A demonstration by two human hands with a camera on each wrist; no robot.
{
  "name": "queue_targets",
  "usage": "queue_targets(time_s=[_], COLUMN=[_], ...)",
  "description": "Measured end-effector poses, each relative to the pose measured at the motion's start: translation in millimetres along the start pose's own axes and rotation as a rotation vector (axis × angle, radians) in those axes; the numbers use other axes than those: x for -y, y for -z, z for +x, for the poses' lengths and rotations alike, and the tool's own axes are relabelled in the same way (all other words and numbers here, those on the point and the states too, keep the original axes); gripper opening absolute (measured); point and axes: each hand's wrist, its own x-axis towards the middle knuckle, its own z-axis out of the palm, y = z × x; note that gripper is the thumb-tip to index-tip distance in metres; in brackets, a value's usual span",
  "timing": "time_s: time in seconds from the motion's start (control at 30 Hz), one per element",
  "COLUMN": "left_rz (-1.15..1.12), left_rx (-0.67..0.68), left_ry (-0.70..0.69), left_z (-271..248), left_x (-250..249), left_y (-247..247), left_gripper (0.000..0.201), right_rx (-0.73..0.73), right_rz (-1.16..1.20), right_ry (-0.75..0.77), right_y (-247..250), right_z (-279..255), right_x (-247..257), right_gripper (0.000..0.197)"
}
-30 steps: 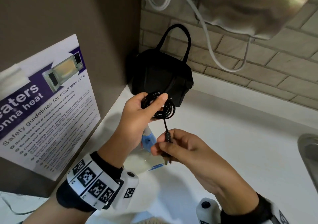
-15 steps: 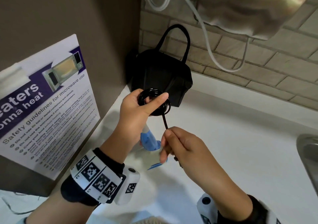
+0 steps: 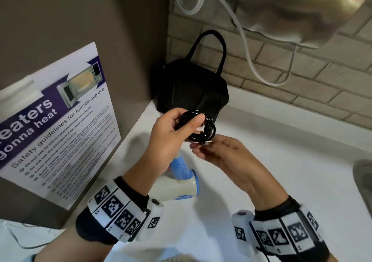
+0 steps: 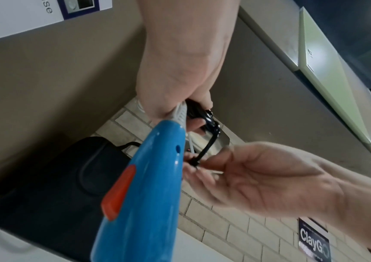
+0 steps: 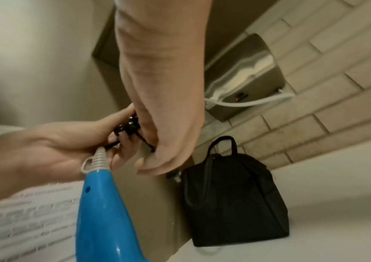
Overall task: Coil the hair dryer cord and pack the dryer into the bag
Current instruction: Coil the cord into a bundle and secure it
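Cord [image 3: 201, 126]: thin, glossy black, wound into a small round coil of several loops, held above the counter [image 3: 281, 161] in front of the bag [image 3: 191, 90]. Left hand [image 3: 171, 133]: fingers curled through and around the coil, thumb pressed flat across its top. Dryer [image 3: 181, 181]: smooth plastic, blue handle with orange switch, cream barrel rimmed in blue, ribbed grey strain relief at handle end; hanging below left hand, handle up near the palm, barrel down, just above the counter. Right hand [image 3: 219, 155]: palm up, fingers loosely bent, fingertips pinching the cord's free end directly under the coil; plug largely hidden by fingers. Bag: black fabric, soft boxy shape, two thin arched handles upright, standing on the smooth white counter in the corner where the brick-tiled wall meets the brown panel. Laminated microwave safety poster [image 3: 60, 124] on brown panel to the left.
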Motion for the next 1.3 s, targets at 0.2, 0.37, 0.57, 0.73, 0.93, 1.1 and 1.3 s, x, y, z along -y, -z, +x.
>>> queue_targets(time_s=[0.2,0.37,0.57,0.73,0.93,1.1,1.3], left_rz=[0.047,0.034,0.023,0.117,0.123,0.089,0.153], left_rx=[-0.012,-0.064,-0.136,-0.156,-0.147,-0.092,-0.081], left_ry=[-0.026,0.002,-0.008,-0.007,-0.008,-0.052,-0.084], left_z=[-0.7,2.1,2.9,2.6,1.1,-1.5,-4.2], left_x=[2.2,4.4,4.5,7.1,9.1,7.0,6.2], left_y=[-1.3,1.0,-2.3,-3.1,-4.3,-5.4,-7.7], left_gripper=[0.042,0.033,0.027,0.021,0.021,0.013,0.011], right_rx=[-0.118,-0.136,-0.145,-0.179,-0.175,-0.053,-0.118], right_rz=[0.167,0.019,0.164,0.224,0.148,0.171,-0.072], right_ry=[0.012,0.09,0.167,0.155,0.126,0.091,0.27], right_y=[-8.0,-9.2,-7.9,-5.6,-0.2,-0.8,-20.5], right_z=[13.8,12.0,-0.3,-2.1,-2.0,-9.5,-12.5], right_x=[6.0,2.2,0.2,-4.1,0.2,10.3,9.7], right_gripper=[0.029,0.029,0.028,0.028,0.03,0.025,0.028])
